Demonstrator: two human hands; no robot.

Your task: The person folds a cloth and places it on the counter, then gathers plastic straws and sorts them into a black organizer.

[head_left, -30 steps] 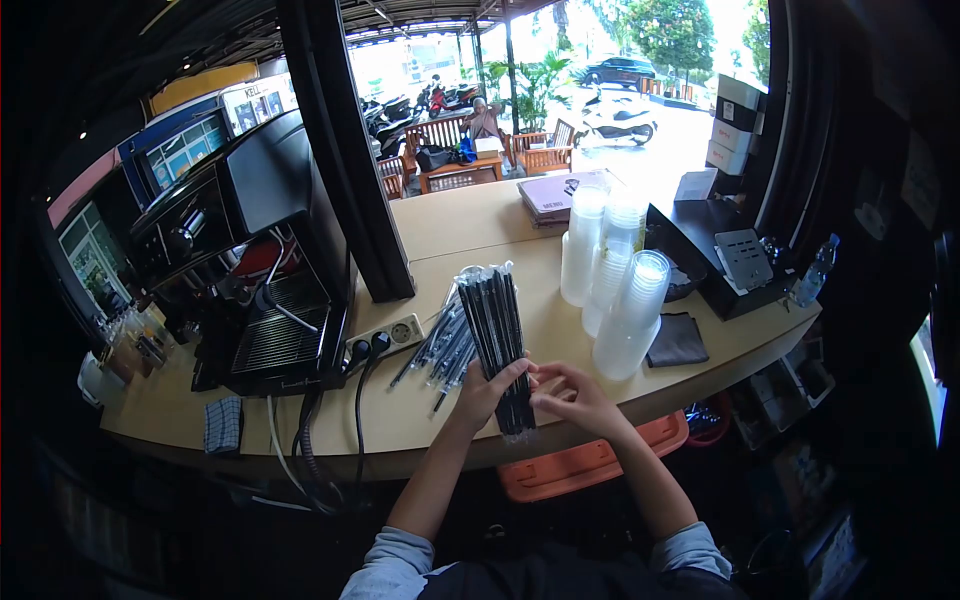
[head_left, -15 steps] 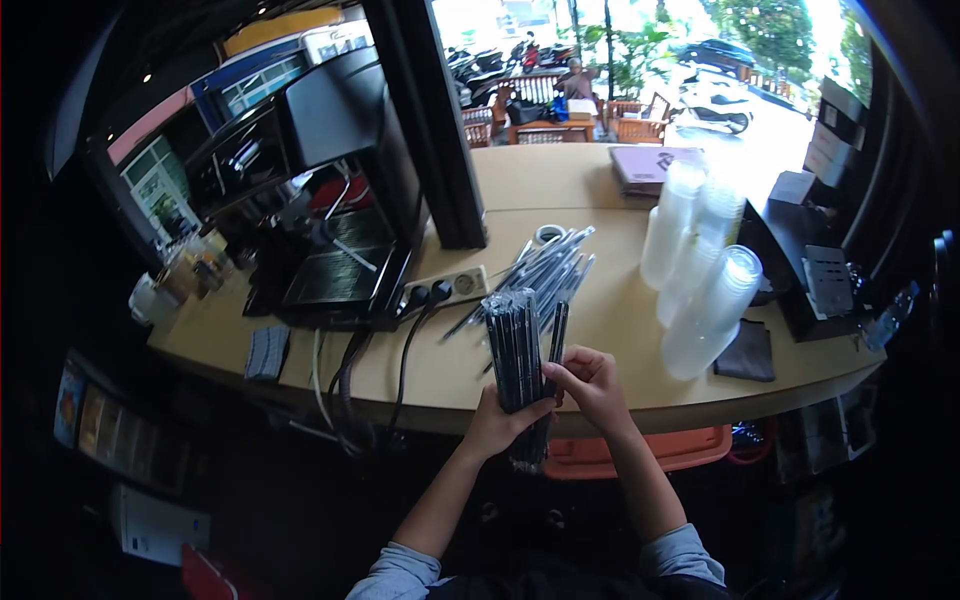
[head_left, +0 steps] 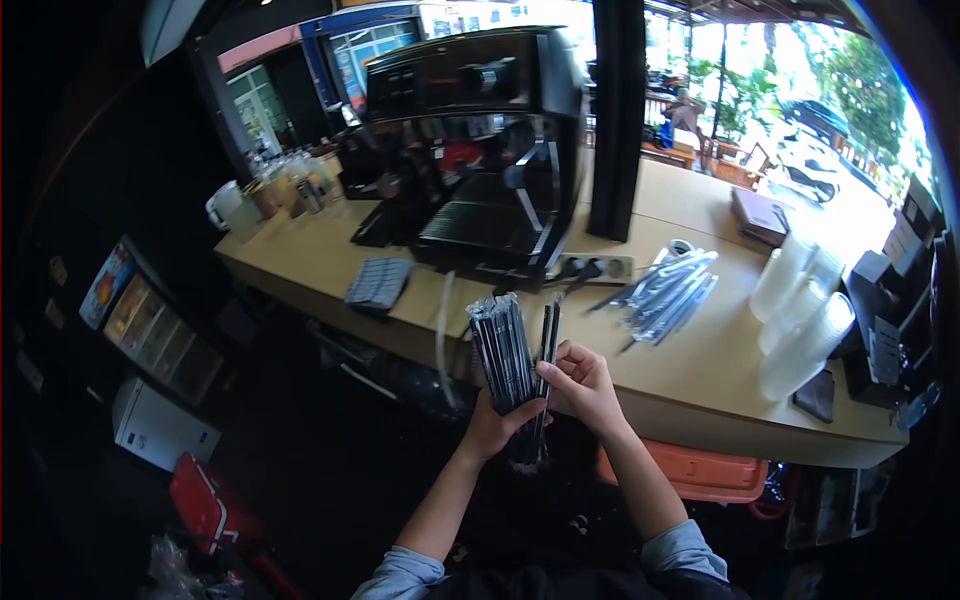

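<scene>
My left hand point(head_left: 492, 424) is wrapped round a thick bundle of black straws in clear wrappers point(head_left: 502, 350), held upright in front of the counter. Close on its right, my right hand point(head_left: 583, 385) pinches a few separate black straws point(head_left: 549, 335) between thumb and fingers. The lower ends of the straws show beneath my left hand. On the counter point(head_left: 660, 365), beyond my right hand, lies a loose pile of wrapped straws point(head_left: 672, 290).
A coffee machine point(head_left: 490, 150) stands behind a folded cloth point(head_left: 379, 283). Stacked clear cups point(head_left: 805, 345) are at the right, near a dark cloth point(head_left: 814, 396). A power strip point(head_left: 615, 269) lies by the black post point(head_left: 615, 130). Below the counter is an orange lid point(head_left: 690, 470).
The view has turned left, so the counter's things appear further right and more of the left side shows. Both hands keep their hold on the straws.
</scene>
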